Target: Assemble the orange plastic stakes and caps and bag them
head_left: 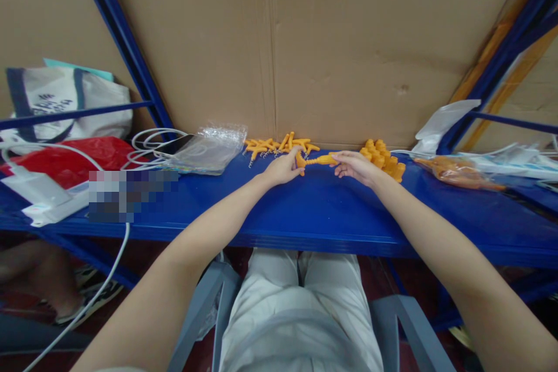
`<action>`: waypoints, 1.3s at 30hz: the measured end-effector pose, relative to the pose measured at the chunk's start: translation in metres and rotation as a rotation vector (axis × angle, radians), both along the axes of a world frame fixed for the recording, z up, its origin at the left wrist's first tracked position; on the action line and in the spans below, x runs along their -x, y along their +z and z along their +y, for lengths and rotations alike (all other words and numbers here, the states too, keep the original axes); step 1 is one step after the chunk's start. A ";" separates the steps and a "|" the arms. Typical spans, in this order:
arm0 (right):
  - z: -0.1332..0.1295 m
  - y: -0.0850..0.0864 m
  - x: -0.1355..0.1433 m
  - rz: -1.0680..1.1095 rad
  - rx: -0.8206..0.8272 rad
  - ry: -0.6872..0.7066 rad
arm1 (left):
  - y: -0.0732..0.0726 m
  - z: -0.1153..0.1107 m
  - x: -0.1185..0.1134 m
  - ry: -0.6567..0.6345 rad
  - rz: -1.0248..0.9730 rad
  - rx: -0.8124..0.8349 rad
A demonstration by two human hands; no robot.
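Note:
Above the blue table (314, 203), my left hand (284, 167) grips an orange branched piece (300, 159) between thumb and fingers. From the right, my right hand (355, 167) holds the thick end of an orange ribbed piece (322, 160), whose thin end points at the branched piece. Whether the two pieces touch or are joined is too small to tell. Behind my left hand lies a pile of orange branched pieces (261, 145) with small metal coils. Several chunky orange pieces (382, 157) are heaped just beyond my right hand.
Clear plastic bags (211, 151), white cables (150, 148), a red bag (82, 157) and a white power strip (56, 203) lie at the left. An orange item in clear plastic (457, 171) lies right. Cardboard (274, 46) stands behind. Another person's leg (43, 273) shows lower left.

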State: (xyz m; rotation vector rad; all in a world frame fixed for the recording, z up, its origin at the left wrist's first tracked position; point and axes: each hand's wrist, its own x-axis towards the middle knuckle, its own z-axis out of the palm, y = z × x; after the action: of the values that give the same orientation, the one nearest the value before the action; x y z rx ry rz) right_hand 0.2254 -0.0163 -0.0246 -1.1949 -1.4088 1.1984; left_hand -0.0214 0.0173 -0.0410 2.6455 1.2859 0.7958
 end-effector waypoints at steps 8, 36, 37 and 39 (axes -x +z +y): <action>0.021 -0.010 -0.019 -0.424 -0.536 -0.382 | -0.008 0.014 0.007 0.000 -0.019 -0.085; 0.010 -0.001 -0.027 -1.299 -0.506 -0.480 | -0.014 0.024 0.002 0.163 0.365 0.117; 0.008 0.002 -0.030 -1.304 -0.478 -0.523 | -0.013 0.023 0.003 0.198 0.355 0.113; 0.005 0.007 -0.036 -1.329 -0.384 -0.586 | -0.010 0.021 0.006 0.282 0.336 0.109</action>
State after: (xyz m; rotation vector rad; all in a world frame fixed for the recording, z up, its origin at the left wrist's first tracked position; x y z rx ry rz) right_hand 0.2617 -0.0117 -0.0177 -2.0107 -1.8065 -0.4401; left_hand -0.0269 0.0386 -0.0511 2.6218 1.7561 0.2973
